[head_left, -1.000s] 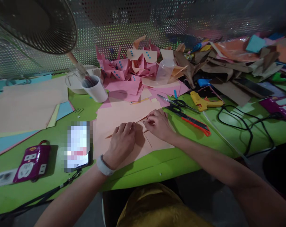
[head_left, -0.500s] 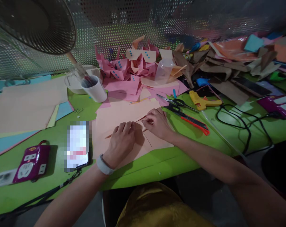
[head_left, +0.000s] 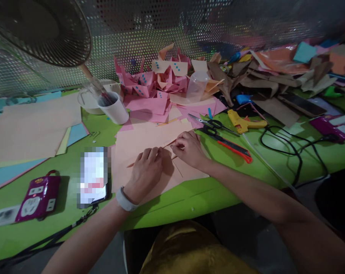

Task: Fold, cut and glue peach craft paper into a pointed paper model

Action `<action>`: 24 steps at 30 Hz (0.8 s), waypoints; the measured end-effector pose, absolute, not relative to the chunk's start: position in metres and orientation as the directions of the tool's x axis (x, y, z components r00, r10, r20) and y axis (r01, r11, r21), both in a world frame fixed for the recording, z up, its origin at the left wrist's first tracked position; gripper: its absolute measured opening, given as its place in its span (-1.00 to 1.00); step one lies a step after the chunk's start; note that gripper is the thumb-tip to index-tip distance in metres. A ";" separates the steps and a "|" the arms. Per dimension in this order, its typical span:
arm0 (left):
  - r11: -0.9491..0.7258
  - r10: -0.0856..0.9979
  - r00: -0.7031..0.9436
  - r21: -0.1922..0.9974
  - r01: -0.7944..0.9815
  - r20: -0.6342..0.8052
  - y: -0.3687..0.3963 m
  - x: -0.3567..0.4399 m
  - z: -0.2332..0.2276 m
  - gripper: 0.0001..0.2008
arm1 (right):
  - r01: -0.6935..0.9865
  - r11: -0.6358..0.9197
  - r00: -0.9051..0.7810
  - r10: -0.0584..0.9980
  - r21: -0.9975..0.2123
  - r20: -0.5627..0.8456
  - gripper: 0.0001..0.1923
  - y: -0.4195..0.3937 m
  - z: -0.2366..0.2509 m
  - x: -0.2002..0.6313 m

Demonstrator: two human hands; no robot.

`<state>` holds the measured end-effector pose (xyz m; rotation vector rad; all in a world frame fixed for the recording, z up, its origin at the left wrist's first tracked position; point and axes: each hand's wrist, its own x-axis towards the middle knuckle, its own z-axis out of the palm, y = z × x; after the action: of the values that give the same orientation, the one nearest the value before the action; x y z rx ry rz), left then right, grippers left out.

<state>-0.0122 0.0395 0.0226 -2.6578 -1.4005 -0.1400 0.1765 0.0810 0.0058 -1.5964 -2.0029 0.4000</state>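
Peach paper [head_left: 126, 146] lies on the green table in front of me. Over its middle rests my left hand [head_left: 146, 169], fingers curled and pressed together on a narrow piece of peach paper [head_left: 130, 165] whose pointed end sticks out to the left. My right hand [head_left: 188, 149] pinches the other end, thumb against forefinger. A thin folded edge shows between the two hands; the rest of the piece is hidden under the fingers. A dark line or slit [head_left: 178, 169] runs across the sheet just below my right hand.
Scissors [head_left: 215, 123], a red-and-black cutter knife [head_left: 235, 150] and a yellow glue gun [head_left: 245, 122] lie to the right. At left are a lit phone [head_left: 94, 175], a purple power socket [head_left: 41, 196] and a white cup [head_left: 116, 110]. Folded pink paper [head_left: 149, 82] is heaped behind.
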 end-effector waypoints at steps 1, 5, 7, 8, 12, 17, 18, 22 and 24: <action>-0.561 0.813 0.564 -0.067 0.825 0.146 0.040 -0.012 0.023 -0.64 | 0.799 0.256 -0.154 0.962 -0.544 0.225 -0.81 0.081 0.006 0.177; -0.567 0.810 0.566 -0.039 0.823 0.151 0.040 -0.013 0.023 -0.65 | 0.789 0.268 -0.173 0.961 -0.553 0.218 -0.79 0.080 0.009 0.178; -0.567 0.810 0.568 -0.053 0.822 0.145 0.040 -0.013 0.024 -0.66 | 0.790 0.272 -0.180 0.960 -0.549 0.216 -0.78 0.080 0.009 0.178; -0.567 0.810 0.569 -0.061 0.822 0.141 0.040 -0.012 0.024 -0.66 | 0.790 0.276 -0.184 0.959 -0.547 0.217 -0.78 0.080 0.009 0.179; -0.556 0.819 0.560 -0.068 0.828 0.123 0.040 -0.012 0.025 -0.69 | 0.786 0.283 -0.185 0.956 -0.550 0.228 -0.77 0.081 0.006 0.178; -0.555 0.818 0.561 -0.078 0.828 0.130 0.040 -0.012 0.025 -0.68 | 0.793 0.278 -0.179 0.957 -0.543 0.228 -0.78 0.081 0.005 0.178; -0.556 0.817 0.561 -0.078 0.828 0.131 0.040 -0.012 0.025 -0.69 | 0.791 0.278 -0.182 0.957 -0.545 0.224 -0.78 0.082 0.005 0.178; -0.559 0.816 0.563 -0.069 0.826 0.132 0.040 -0.013 0.024 -0.68 | 0.804 0.283 -0.192 0.956 -0.523 0.222 -0.76 0.082 0.006 0.178; -0.560 0.816 0.563 -0.063 0.826 0.133 0.040 -0.012 0.024 -0.68 | 0.809 0.291 -0.197 0.953 -0.511 0.231 -0.75 0.082 0.005 0.178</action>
<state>-0.0124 0.0398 0.0240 -2.6711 -1.4099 -0.1336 0.1780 0.0817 0.0050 -1.5693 -2.0630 0.3790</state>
